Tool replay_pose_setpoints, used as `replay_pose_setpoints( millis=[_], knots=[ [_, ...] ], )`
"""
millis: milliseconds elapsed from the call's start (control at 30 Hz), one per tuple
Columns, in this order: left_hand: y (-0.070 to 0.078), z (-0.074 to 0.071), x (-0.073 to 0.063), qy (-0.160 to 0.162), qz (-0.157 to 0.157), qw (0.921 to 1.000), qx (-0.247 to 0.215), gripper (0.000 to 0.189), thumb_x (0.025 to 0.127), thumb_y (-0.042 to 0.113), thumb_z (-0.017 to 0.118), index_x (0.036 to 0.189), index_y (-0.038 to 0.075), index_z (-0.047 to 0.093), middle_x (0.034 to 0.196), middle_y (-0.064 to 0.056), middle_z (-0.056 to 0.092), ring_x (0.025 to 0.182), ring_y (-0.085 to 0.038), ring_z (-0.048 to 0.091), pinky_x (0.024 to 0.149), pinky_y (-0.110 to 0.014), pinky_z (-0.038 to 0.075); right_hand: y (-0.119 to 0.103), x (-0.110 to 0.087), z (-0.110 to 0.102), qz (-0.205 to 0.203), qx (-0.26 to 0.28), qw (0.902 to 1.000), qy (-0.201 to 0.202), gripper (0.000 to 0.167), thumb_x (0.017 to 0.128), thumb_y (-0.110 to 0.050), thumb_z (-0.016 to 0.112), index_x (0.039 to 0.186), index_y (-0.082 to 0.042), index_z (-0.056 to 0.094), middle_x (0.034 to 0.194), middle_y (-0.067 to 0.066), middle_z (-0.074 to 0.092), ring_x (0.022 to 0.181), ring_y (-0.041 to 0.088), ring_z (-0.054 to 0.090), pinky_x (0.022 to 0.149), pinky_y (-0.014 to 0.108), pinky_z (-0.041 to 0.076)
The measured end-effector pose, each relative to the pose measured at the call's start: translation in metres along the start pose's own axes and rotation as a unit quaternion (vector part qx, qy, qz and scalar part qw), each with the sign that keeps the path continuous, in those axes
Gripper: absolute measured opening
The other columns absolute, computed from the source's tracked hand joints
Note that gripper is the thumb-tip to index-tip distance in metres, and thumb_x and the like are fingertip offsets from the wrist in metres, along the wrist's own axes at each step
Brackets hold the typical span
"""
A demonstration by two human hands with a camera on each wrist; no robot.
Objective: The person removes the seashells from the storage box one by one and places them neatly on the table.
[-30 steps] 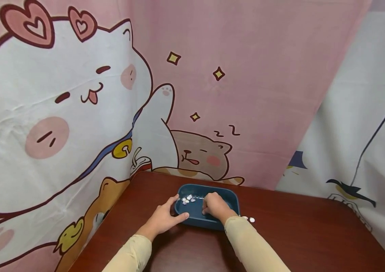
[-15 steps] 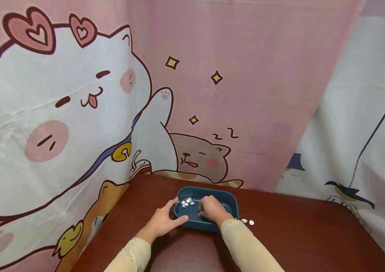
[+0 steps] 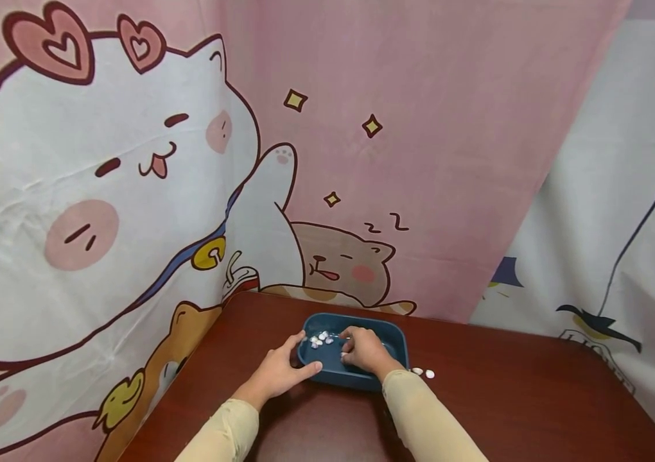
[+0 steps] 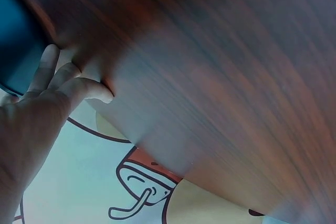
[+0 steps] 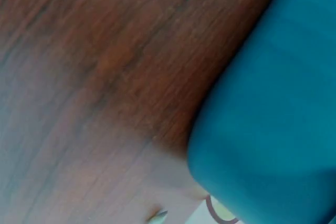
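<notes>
A dark blue rectangular bin (image 3: 336,377) stands on the table in the head view. Several small whitish shell-like pieces (image 3: 320,340) lie together at its left end. My left hand (image 3: 275,371) spreads over the bin's left near corner, thumb by the near rim and fingertips at the left side. In the left wrist view the fingers (image 4: 47,69) of that hand lie loosely beside the bin's wall (image 4: 21,40). My right hand (image 3: 365,351) reaches into the bin, its thumb and fingers bent together. A tiny whitish piece (image 3: 343,355) shows at its fingertips.
More whitish pieces (image 3: 429,374) lie on the reddish-brown table (image 3: 506,391) just right of the bin. One piece (image 5: 157,217) also shows in the right wrist view. A cartoon-printed curtain (image 3: 431,160) hangs behind and to the left of the table.
My right hand shifted a little left in the bin, then slightly back. Its fingers have loosened from a tight curl and a whitish piece now shows at the tips. My left hand stays put.
</notes>
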State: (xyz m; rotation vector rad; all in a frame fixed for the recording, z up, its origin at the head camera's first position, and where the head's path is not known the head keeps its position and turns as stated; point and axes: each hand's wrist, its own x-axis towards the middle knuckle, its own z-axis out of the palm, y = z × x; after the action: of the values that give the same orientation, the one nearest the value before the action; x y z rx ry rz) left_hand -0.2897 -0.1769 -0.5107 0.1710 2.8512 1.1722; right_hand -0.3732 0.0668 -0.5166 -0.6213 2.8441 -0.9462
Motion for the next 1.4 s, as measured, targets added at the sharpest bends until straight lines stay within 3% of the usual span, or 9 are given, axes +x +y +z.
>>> replay_pose_setpoints(
  millis=[233,600,700,800,900,967,1133,1267,1400],
  knots=[
    [0.003,0.003,0.002,0.000,0.010,0.9999,0.006,0.098,0.089,0.070,0.074,0.166,0.021,0.039,0.161,-0.015,0.055,0.141,-0.044,0.058,0.110,-0.069,0.048,0.012,-0.001,-0.002,0.003,0.068,0.9976,0.000,0.053,0.084,-0.003,0.090,0.132,0.002,0.068,0.096,0.007,0.079,0.083,0.015,0.071,0.086,0.043,0.063],
    [0.004,0.011,0.004,-0.005,0.010,0.9999,-0.001,0.097,0.089,0.068,0.075,0.166,0.022,0.038,0.161,-0.017,0.054,0.138,-0.044,0.060,0.109,-0.069,0.049,0.018,-0.005,-0.009,0.040,0.093,0.9948,0.009,0.058,0.083,-0.005,0.091,0.133,-0.001,0.063,0.092,0.002,0.078,0.082,0.013,0.068,0.091,0.043,0.059],
    [0.006,0.014,0.003,0.001,0.013,0.9999,-0.001,0.095,0.090,0.064,0.077,0.166,0.021,0.039,0.160,-0.017,0.056,0.136,-0.044,0.061,0.108,-0.069,0.050,0.020,-0.011,-0.033,0.034,0.130,0.9902,0.037,0.060,0.084,-0.004,0.089,0.136,-0.001,0.061,0.095,0.004,0.079,0.085,0.015,0.071,0.086,0.038,0.060],
    [0.009,0.016,0.002,0.008,0.018,0.9998,0.001,0.094,0.090,0.062,0.078,0.165,0.019,0.040,0.158,-0.018,0.057,0.134,-0.044,0.062,0.107,-0.069,0.050,0.036,-0.030,-0.080,0.008,0.150,0.9863,0.068,0.062,0.087,-0.006,0.088,0.140,0.001,0.057,0.101,0.010,0.080,0.091,0.018,0.075,0.083,0.034,0.061],
    [0.009,0.014,0.003,0.012,0.019,0.9997,0.006,0.095,0.090,0.063,0.078,0.165,0.020,0.040,0.156,-0.018,0.059,0.133,-0.045,0.062,0.106,-0.070,0.050,0.074,-0.060,-0.122,0.011,0.141,0.9854,0.094,0.065,0.090,-0.010,0.086,0.143,0.004,0.053,0.106,0.014,0.079,0.094,0.019,0.075,0.080,0.028,0.059],
    [0.006,0.011,0.003,0.014,0.016,0.9997,0.011,0.095,0.089,0.064,0.078,0.165,0.021,0.040,0.154,-0.018,0.061,0.133,-0.044,0.062,0.105,-0.070,0.051,0.103,-0.080,-0.135,0.038,0.135,0.9850,0.100,0.066,0.090,-0.009,0.086,0.144,0.005,0.051,0.106,0.016,0.078,0.094,0.020,0.074,0.077,0.025,0.057],
    [-0.001,0.006,0.002,0.015,0.018,0.9996,0.015,0.096,0.089,0.064,0.079,0.165,0.022,0.040,0.151,-0.017,0.063,0.130,-0.041,0.065,0.104,-0.068,0.053,0.150,-0.111,-0.129,0.067,0.125,0.9879,0.063,0.070,0.088,-0.005,0.087,0.145,0.009,0.048,0.103,0.013,0.078,0.088,0.016,0.072,0.071,0.025,0.056],
    [-0.004,0.005,0.002,0.015,0.020,0.9996,0.011,0.096,0.089,0.065,0.078,0.165,0.021,0.040,0.154,-0.017,0.062,0.129,-0.037,0.068,0.105,-0.065,0.054,0.158,-0.115,-0.117,0.053,0.112,0.9917,0.036,0.071,0.086,-0.002,0.087,0.144,0.010,0.048,0.099,0.009,0.077,0.086,0.016,0.069,0.071,0.026,0.056],
    [-0.003,0.005,0.004,0.014,0.022,0.9996,0.013,0.096,0.089,0.065,0.078,0.165,0.021,0.040,0.155,-0.017,0.061,0.128,-0.035,0.070,0.105,-0.064,0.055,0.158,-0.115,-0.113,0.057,0.083,0.9942,0.037,0.070,0.082,0.001,0.088,0.141,0.010,0.051,0.094,0.005,0.076,0.085,0.015,0.068,0.072,0.024,0.055]
  ],
)
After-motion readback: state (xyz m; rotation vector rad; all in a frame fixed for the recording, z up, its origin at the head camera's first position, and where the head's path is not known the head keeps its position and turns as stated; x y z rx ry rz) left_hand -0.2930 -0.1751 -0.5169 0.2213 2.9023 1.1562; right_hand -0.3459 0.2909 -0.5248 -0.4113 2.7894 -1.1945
